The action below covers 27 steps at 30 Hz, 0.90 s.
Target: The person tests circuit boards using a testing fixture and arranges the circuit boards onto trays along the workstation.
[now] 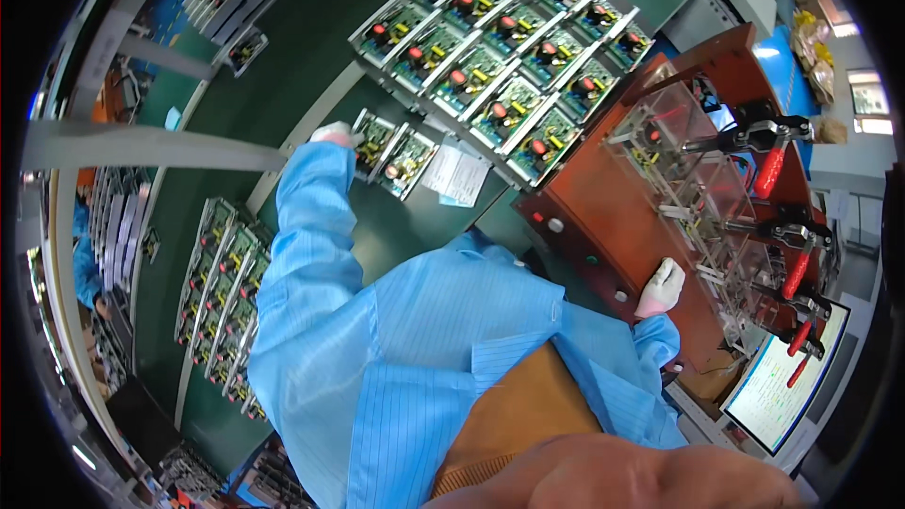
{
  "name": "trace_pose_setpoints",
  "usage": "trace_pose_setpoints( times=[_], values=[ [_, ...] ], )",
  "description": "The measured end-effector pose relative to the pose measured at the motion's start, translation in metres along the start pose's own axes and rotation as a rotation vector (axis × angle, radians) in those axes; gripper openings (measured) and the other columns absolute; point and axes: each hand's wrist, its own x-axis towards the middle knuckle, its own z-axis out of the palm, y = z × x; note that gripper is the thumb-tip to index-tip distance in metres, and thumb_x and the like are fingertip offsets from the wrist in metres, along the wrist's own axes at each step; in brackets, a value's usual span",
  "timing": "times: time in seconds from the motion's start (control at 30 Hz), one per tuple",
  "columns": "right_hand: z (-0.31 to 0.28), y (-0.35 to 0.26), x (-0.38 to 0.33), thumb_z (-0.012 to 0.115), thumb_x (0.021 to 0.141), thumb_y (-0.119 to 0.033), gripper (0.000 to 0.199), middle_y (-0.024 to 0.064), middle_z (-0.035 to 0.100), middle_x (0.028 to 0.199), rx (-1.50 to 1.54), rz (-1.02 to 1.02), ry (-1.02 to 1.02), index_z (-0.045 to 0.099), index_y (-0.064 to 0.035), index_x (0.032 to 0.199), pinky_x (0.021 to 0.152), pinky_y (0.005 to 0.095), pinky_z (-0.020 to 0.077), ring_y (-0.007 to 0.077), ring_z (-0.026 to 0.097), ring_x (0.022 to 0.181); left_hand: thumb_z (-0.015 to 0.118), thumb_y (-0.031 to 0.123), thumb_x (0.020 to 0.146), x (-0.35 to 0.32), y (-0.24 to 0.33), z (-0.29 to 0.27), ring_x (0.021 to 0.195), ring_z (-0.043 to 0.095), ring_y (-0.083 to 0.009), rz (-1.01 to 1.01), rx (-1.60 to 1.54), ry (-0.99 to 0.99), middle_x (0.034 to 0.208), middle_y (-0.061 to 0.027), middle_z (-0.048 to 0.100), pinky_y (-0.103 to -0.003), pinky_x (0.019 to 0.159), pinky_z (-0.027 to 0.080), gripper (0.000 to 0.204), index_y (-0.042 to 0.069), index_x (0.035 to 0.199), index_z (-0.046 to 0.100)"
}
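Observation:
My left hand (335,135), in a white glove, is stretched out over the green bench. Its fingers are closed at the left edge of a circuit board in a metal frame (375,139). A second framed circuit board (408,162) lies right beside that one, with white paper sheets (456,172) to its right. My right hand (662,288), also gloved in white, rests with curled fingers on the red-brown test box (589,198); nothing shows in it. Clear plastic fixtures (674,132) stand on the box beyond this hand, under toggle clamps with red handles (771,170).
Rows of framed circuit boards (509,24) fill the far part of the bench. More boards (219,292) stand at the left, behind my left arm. A pale metal rail (151,146) crosses at the left. At the lower right is a lit monitor (787,377).

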Motion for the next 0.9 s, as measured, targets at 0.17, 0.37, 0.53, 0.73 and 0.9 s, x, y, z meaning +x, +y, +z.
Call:
trace_pose_setpoints(
  times=[0.17, 0.37, 0.53, 0.73, 0.9],
  values=[
    [-0.001, -0.007, 0.003, 0.047, 0.089, -0.024, 0.025, 0.0099, 0.06, 0.085, -0.055, -0.012, 0.02, 0.059, -0.0016, 0.09, 0.071, 0.0303, 0.0438, 0.0262, 0.056, 0.075, 0.052, 0.049, 0.079, -0.021, 0.006, 0.003, 0.088, 0.058, -0.0279, -0.084, -0.203, 0.067, 0.093, -0.0124, 0.062, -0.035, 0.075, 0.046, 0.046, 0.007, 0.097, 0.062],
    [0.0, -0.011, 0.004, 0.048, 0.088, -0.021, 0.023, 0.01, 0.059, 0.084, -0.064, -0.001, 0.047, 0.059, -0.0016, 0.089, 0.069, 0.0306, 0.0436, 0.0262, 0.055, 0.073, 0.056, 0.042, 0.078, -0.044, -0.004, 0.088, 0.096, 0.053, -0.0343, 0.078, -0.349, 0.626, 0.117, -0.0111, 0.049, -0.042, 0.08, 0.045, 0.043, 0.02, 0.115, 0.052],
    [-0.001, -0.009, 0.002, 0.049, 0.087, -0.02, 0.021, 0.0098, 0.059, 0.083, -0.063, -0.052, 0.05, 0.059, -0.002, 0.089, 0.067, 0.0313, 0.0433, 0.0266, 0.055, 0.071, 0.059, 0.034, 0.077, -0.04, -0.013, 0.091, 0.096, 0.053, -0.0336, 0.152, -0.343, 0.54, 0.117, -0.0096, 0.048, -0.041, 0.081, 0.045, 0.039, 0.025, 0.115, 0.053],
    [-0.004, -0.016, 0.004, 0.05, 0.087, -0.018, 0.018, 0.0095, 0.059, 0.081, 0.018, -0.069, 0.051, 0.06, -0.0024, 0.089, 0.065, 0.0316, 0.0431, 0.0268, 0.054, 0.069, 0.059, 0.028, 0.078, -0.067, -0.009, 0.047, 0.092, 0.054, -0.0301, -0.022, -0.358, 0.688, 0.109, -0.0095, 0.052, -0.039, 0.078, 0.045, 0.038, 0.018, 0.114, 0.053],
    [-0.008, -0.015, 0.005, 0.051, 0.086, -0.015, 0.016, 0.0095, 0.059, 0.081, 0.063, -0.008, 0.041, 0.06, -0.0022, 0.089, 0.065, 0.0313, 0.0431, 0.0265, 0.054, 0.068, 0.059, 0.025, 0.079, -0.081, 0.018, -0.051, 0.089, 0.055, -0.0272, -0.001, -0.55, 1.042, 0.105, -0.0109, 0.053, -0.034, 0.08, 0.043, 0.036, 0.013, 0.113, 0.054]
  ],
)
